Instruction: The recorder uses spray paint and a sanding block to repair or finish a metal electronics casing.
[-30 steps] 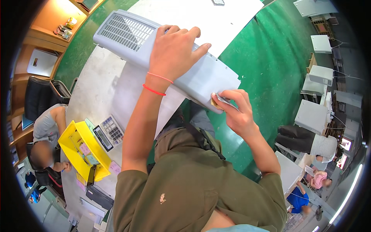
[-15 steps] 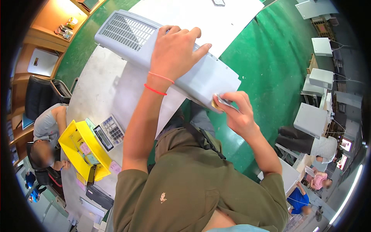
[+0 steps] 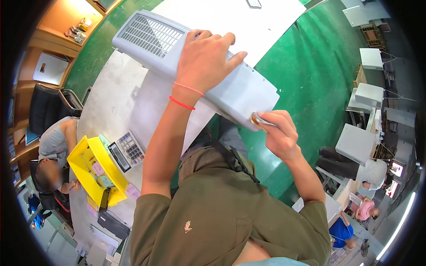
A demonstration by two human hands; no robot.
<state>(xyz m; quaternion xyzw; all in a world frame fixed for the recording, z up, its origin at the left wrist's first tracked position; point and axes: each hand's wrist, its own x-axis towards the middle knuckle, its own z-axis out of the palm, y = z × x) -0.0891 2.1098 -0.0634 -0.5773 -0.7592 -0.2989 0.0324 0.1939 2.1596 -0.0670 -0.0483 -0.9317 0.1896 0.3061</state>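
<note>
A long light-grey plastic cover (image 3: pixel 237 91) with a slatted grille at its left end rests partly on the white table. My left hand (image 3: pixel 206 60) holds it, fingers curled over the far edge and thumb lying on the top. At the cover's near right corner, my right hand (image 3: pixel 282 133) pinches a small folded piece, grey and tan (image 3: pixel 262 120), against the edge. It resembles sandpaper, but its kind is not clear.
To the left, a calculator (image 3: pixel 126 150) and a yellow bin (image 3: pixel 93 175) with papers stand on the white table (image 3: pixel 113 99). A seated person (image 3: pixel 55 150) is beyond them. Green floor (image 3: pixel 306 84) lies right of the cover. Several people and white boxes (image 3: pixel 355 141) are farther right.
My right hand has shifted a little right and down at the cover's corner, and the small piece has turned in its fingers. My left hand keeps its hold on the cover.
</note>
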